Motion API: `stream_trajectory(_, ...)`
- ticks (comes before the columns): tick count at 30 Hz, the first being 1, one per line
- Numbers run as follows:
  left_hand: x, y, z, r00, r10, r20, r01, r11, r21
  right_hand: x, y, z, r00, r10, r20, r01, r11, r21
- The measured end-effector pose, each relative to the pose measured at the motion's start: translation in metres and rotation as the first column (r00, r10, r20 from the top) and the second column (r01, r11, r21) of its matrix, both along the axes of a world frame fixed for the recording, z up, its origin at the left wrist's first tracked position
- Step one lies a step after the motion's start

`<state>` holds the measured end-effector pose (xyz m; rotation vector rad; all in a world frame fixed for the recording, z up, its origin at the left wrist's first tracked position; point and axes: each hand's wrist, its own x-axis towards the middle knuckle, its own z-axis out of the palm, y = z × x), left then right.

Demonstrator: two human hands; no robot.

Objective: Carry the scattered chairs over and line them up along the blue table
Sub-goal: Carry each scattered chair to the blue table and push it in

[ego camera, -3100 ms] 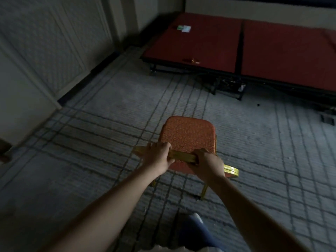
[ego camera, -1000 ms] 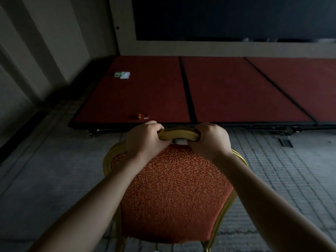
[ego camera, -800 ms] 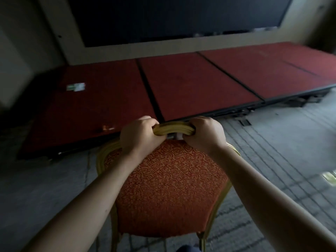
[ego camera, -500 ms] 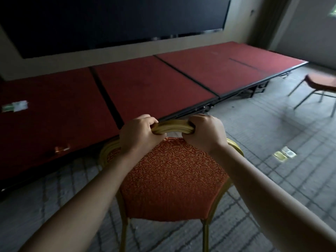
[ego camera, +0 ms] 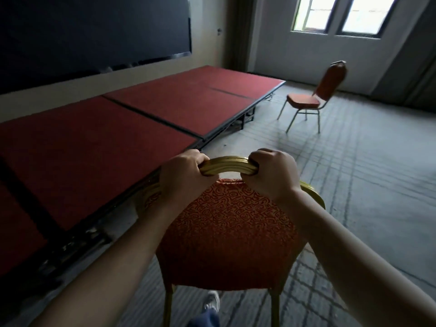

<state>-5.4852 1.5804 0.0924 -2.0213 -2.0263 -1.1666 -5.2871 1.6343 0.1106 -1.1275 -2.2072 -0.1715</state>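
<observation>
Red platform (ego camera: 132, 128) edge runs just left of the held chair (ego camera: 226, 232). Left hand (ego camera: 181, 178) and right hand (ego camera: 271, 175) each curl tight round its gold top rail (ego camera: 226, 165), backrest upright, facing the person. Second chair (ego camera: 306, 100) stands well beyond, to its right, across open carpet (ego camera: 365, 173); no blue table visible.

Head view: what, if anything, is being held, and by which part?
The near chair, by the gold top rail of its backrest: left hand and right hand each curl round it.
</observation>
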Motion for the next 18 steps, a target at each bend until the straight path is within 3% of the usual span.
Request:
stream_trajectory(7, 0.062, 0.152, -0.003, 0.966, -0.248, -0.067, 0.245, 0.968, -0.044, 0.070, 0.092, -0.005, 0.950, -0.313, -0.005, 0.313, 0.949, -0.036)
stream_trajectory(18, 0.202, 0.322, -0.008, 0.793, -0.594, -0.134, 0.600, 0.800, 0.004, 0.192, 0.183, -0.016, 0.746, -0.666, 0.005, 0.664, 0.744, -0.073)
